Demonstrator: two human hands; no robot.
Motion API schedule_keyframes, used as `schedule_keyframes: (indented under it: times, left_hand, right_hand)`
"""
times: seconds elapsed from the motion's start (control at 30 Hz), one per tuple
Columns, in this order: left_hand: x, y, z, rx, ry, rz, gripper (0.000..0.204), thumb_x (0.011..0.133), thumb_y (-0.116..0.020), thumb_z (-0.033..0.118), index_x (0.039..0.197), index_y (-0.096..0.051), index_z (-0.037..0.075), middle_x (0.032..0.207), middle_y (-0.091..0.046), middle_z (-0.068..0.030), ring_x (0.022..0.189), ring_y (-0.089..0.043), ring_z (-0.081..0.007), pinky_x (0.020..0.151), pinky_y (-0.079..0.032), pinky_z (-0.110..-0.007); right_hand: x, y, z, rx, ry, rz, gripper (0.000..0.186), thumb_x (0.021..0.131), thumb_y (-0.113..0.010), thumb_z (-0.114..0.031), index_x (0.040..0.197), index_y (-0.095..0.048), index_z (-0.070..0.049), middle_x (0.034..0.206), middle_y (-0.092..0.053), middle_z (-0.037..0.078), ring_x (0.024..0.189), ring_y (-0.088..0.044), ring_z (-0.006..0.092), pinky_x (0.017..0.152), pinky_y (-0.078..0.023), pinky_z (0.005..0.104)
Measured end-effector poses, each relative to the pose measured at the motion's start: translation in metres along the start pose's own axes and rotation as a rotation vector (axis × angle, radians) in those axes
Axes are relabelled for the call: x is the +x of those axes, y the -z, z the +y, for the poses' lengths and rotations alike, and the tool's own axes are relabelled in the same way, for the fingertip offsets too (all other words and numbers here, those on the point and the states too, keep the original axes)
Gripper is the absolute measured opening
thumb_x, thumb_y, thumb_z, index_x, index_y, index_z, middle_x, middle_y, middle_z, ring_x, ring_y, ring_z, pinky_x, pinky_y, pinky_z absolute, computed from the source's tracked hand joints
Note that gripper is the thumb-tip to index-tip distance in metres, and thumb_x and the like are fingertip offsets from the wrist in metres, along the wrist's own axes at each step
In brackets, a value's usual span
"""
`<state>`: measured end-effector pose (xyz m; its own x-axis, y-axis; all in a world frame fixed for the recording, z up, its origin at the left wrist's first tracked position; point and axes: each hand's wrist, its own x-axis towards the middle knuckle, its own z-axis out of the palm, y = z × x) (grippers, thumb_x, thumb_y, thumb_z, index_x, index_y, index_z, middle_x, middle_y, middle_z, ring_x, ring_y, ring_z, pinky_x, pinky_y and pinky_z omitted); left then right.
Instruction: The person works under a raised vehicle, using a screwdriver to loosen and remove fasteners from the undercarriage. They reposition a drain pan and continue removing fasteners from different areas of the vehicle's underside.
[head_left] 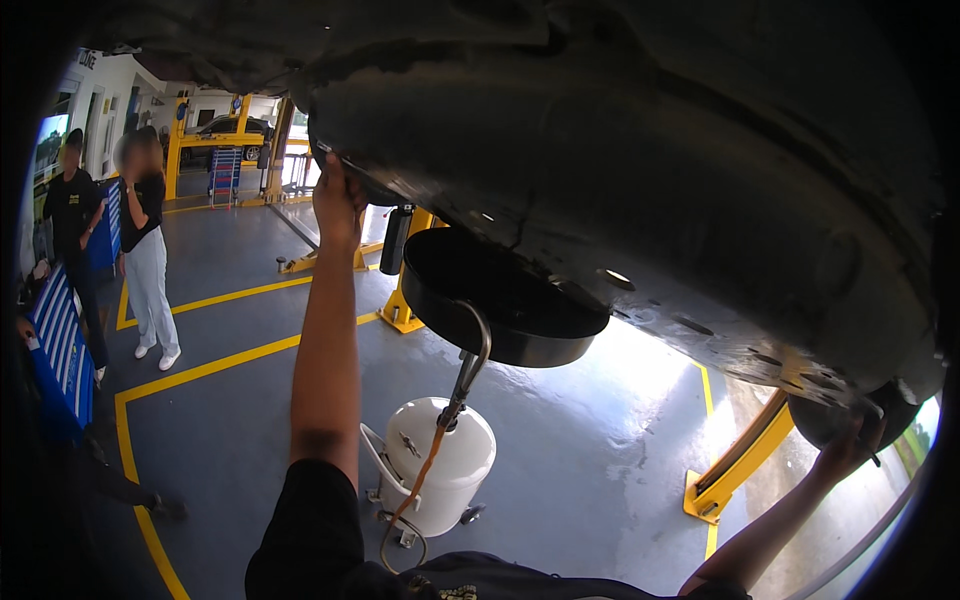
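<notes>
A car's dark underside panel (600,150) spans the space overhead. My left hand (338,205) reaches up to its left edge with fingers curled; what they grip, if anything, is hidden. At the far right end of the panel, my right hand (848,447) is closed around a thin dark rod-like thing (877,459), whose kind I cannot make out. Between my arms, a wide black oil drain pan (545,350) stands beneath the panel. Below it sits the white tank (455,480) of the oil drainer, with a curved metal pipe (486,335) and an orange hose (428,465).
Yellow lift posts stand at the right (745,455) and behind the pan (398,312). Two people, one in light trousers (152,280), stand at the left by a blue tool cabinet (62,345). Yellow lines (230,358) mark the grey floor. Another car (225,135) is farther back.
</notes>
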<state>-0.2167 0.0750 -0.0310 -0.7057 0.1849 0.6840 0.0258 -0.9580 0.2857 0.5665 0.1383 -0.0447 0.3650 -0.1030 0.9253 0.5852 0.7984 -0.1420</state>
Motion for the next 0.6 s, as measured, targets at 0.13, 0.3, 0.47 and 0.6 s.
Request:
schedule_keyframes:
  times: [0.13, 0.3, 0.47, 0.6]
  left_hand:
    - [-0.029, -0.022, 0.014, 0.087, -0.072, 0.300, 0.032, 0.097, -0.059, 0.043, 0.097, -0.056, 0.010, 0.064, -0.048, 0.0020, 0.051, -0.040, -0.0048, 0.045, -0.028, -0.021]
    - [-0.137, -0.127, 0.095, 0.450, -0.474, 0.092, 0.031, 0.096, -0.062, 0.029, 0.113, -0.065, 0.003, 0.057, -0.045, 0.0072, 0.049, -0.035, 0.0006, 0.045, -0.024, -0.018]
    - [-0.159, -0.194, 0.137, 0.536, -0.731, -0.167, 0.038, 0.093, -0.066, 0.027, 0.124, -0.064, 0.006, 0.062, -0.057, 0.0020, 0.053, -0.048, -0.0043, 0.052, -0.034, -0.022]
    - [-0.161, -0.202, 0.136, 0.581, -0.775, -0.183, 0.043, 0.093, -0.066, 0.029, 0.128, -0.059, 0.005, 0.067, -0.063, -0.0015, 0.056, -0.055, -0.0094, 0.056, -0.038, -0.025]
  right_hand:
    - [-0.004, -0.010, 0.004, -0.275, 0.064, 0.163, 0.044, 0.095, -0.064, -0.028, 0.126, -0.056, 0.001, 0.118, -0.062, 0.012, 0.109, -0.059, 0.0216, 0.096, -0.047, 0.0337]
    - [-0.016, -0.036, -0.028, -0.109, -0.012, 0.238, 0.039, 0.095, -0.064, -0.031, 0.118, -0.061, 0.000, 0.112, -0.064, 0.011, 0.103, -0.062, 0.0228, 0.092, -0.049, 0.0332]
    - [-0.012, -0.027, -0.036, -0.099, 0.053, 0.182, 0.035, 0.096, -0.062, -0.032, 0.112, -0.063, -0.001, 0.108, -0.065, 0.011, 0.099, -0.063, 0.0222, 0.089, -0.051, 0.0335]
    - [-0.013, -0.028, -0.031, -0.033, 0.013, 0.195, 0.032, 0.096, -0.061, -0.032, 0.108, -0.063, -0.003, 0.106, -0.065, 0.010, 0.099, -0.063, 0.0220, 0.089, -0.050, 0.0332]
